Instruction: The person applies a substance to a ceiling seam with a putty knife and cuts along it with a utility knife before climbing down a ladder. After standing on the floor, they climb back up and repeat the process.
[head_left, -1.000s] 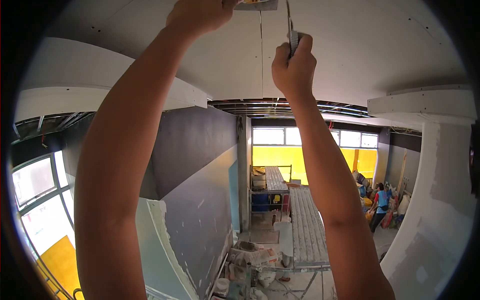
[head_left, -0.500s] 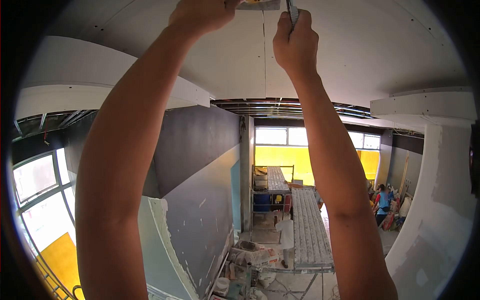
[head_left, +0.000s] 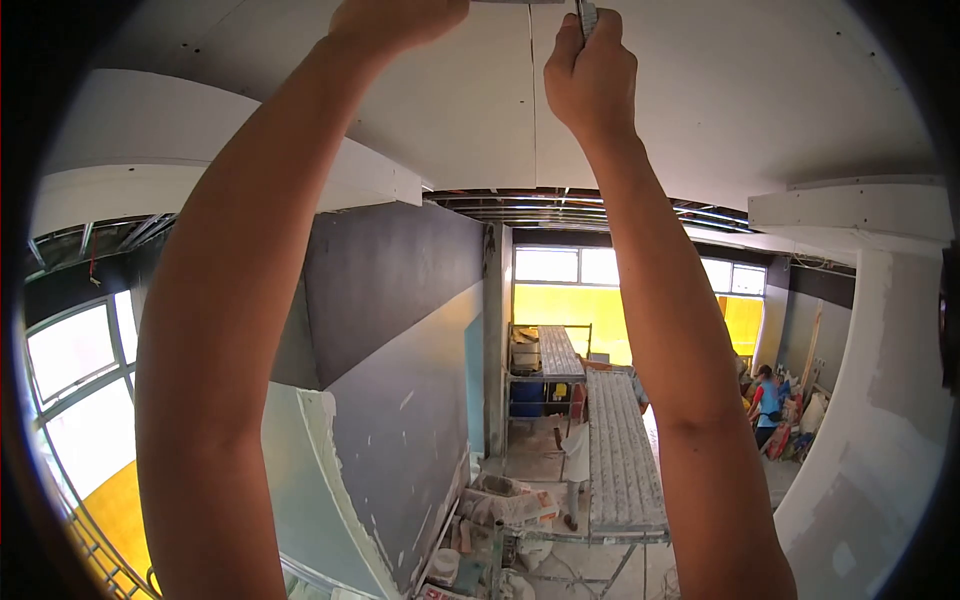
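R hand (head_left: 590, 70) fisted tight round grey metal-handled tool (head_left: 587, 12), tip up at white plasterboard ceiling (head_left: 450, 110), just beside its dark seam (head_left: 533, 110). L hand (head_left: 400, 15) curled at ceiling; what it grips is out of view, can't tell. Best, imo: keep tool in line w/ seam, wrist steady.

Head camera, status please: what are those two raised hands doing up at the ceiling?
Right hand fisted on slim grey metal tool, beside dark seam in white plasterboard ceiling. Left hand raised alongside, grasp out of frame. Nothing blocking either hand.

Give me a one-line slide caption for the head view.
Left hand and right hand raised at a ceiling seam, the right gripping a tool; scaffold planks and a person below.
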